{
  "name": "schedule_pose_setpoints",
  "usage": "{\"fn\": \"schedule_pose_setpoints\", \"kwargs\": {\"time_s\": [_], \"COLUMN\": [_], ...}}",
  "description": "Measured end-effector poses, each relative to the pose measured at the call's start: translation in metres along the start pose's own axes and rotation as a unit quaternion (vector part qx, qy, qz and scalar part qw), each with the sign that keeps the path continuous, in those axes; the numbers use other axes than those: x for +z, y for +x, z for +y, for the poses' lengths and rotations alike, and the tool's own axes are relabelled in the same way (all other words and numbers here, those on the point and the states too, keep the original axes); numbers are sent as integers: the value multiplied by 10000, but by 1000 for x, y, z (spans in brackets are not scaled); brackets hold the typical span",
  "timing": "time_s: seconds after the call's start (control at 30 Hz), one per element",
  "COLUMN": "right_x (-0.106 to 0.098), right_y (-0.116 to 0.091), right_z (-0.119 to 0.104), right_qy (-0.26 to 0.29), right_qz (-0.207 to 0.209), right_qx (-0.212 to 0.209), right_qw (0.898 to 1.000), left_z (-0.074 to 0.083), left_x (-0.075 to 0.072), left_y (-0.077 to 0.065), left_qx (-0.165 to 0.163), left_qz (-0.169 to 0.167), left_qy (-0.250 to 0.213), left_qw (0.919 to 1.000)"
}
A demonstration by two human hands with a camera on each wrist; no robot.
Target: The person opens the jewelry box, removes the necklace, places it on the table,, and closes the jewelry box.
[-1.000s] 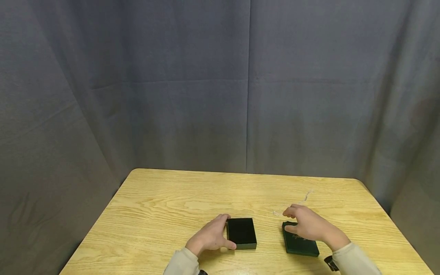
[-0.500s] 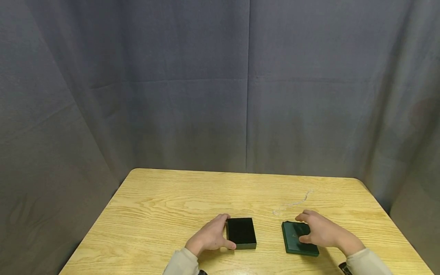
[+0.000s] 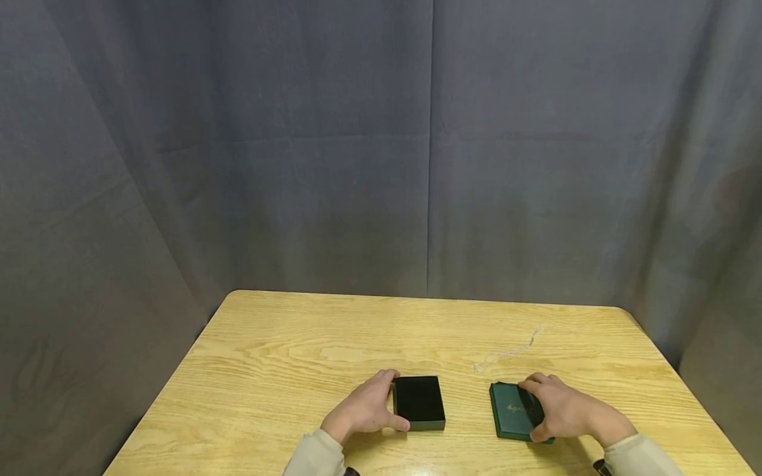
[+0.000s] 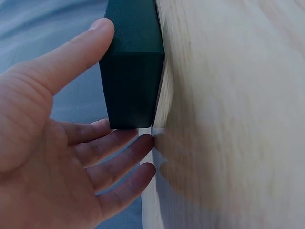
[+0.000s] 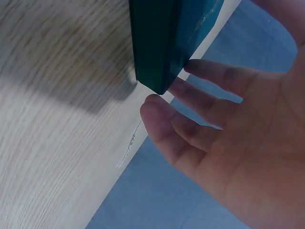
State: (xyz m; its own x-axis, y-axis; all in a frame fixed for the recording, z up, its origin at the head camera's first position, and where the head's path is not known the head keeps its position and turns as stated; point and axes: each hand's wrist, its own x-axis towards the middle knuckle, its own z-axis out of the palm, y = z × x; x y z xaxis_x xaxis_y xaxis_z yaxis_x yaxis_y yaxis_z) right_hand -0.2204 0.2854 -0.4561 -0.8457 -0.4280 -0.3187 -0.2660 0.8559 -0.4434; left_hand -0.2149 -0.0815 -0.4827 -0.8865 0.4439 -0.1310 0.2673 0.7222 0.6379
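My left hand (image 3: 366, 404) holds a dark green, open-topped box (image 3: 419, 400) with a black inside, at its left side. The thumb is at the near corner and the fingers are at the far one. In the left wrist view the thumb lies against the green box wall (image 4: 131, 86). To the right, a flat green box lid (image 3: 510, 411) with gold lettering lies face up. My right hand (image 3: 568, 408) spans its right part, fingertips at the far edge and thumb at the near edge. In the right wrist view the fingers meet the lid's corner (image 5: 155, 47).
A thin, clear, sparkly chain (image 3: 506, 354) lies stretched out on the wooden table (image 3: 315, 337) behind the lid. Grey curtains (image 3: 333, 198) hang behind the table and at both sides.
My right hand has moved right and nearer, from above the lid's far left part to its right part, uncovering the chain and the lettering. The left hand and box have stayed put.
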Motion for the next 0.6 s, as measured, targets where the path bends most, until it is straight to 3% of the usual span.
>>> {"fn": "schedule_pose_setpoints", "kwargs": {"time_s": [0.6], "right_x": [7], "right_y": [4], "right_z": [4], "right_qy": [-495], "right_qz": [87], "right_qx": [-59], "right_qw": [9987], "left_z": [2], "left_x": [-1], "left_y": [-1], "left_qx": [8], "left_qz": [63], "left_qy": [-57], "left_qw": [10000]}}
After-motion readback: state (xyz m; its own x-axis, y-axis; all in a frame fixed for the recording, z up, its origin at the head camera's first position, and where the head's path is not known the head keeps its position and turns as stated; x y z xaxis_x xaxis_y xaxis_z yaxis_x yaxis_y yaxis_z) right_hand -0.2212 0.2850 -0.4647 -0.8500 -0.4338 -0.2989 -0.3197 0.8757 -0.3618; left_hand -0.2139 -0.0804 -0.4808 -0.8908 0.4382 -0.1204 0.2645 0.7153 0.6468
